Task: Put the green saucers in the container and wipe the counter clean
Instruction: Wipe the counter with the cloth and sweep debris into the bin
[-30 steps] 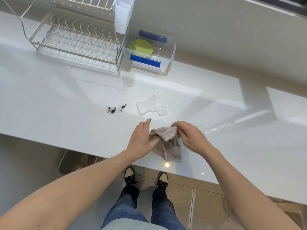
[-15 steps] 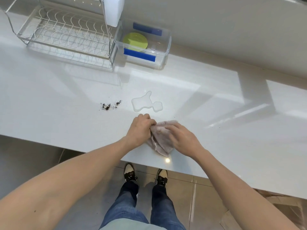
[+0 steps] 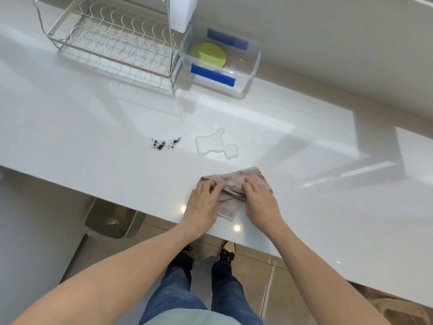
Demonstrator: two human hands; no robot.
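A green saucer [image 3: 208, 55] lies inside the clear container [image 3: 250, 73] with blue clips at the back of the white counter [image 3: 93, 127]. A beige cloth [image 3: 236, 184] lies folded near the counter's front edge. My left hand [image 3: 203, 202] grips the cloth's left side with curled fingers. My right hand [image 3: 260, 200] holds its right side, fingers bent over the fabric. Just beyond the cloth sits a water puddle [image 3: 216, 144], and dark crumbs [image 3: 165, 143] lie to its left.
A wire dish rack [image 3: 112, 41] stands at the back left, with a white caddy [image 3: 181, 12] hanging on its right end. A grey bin [image 3: 112, 219] stands on the tiled floor under the counter's edge. The wall runs behind the container.
Both hands have spread and flattened the bunched cloth on the counter, widening it to the right. The view has shifted; puddle and crumbs are untouched.
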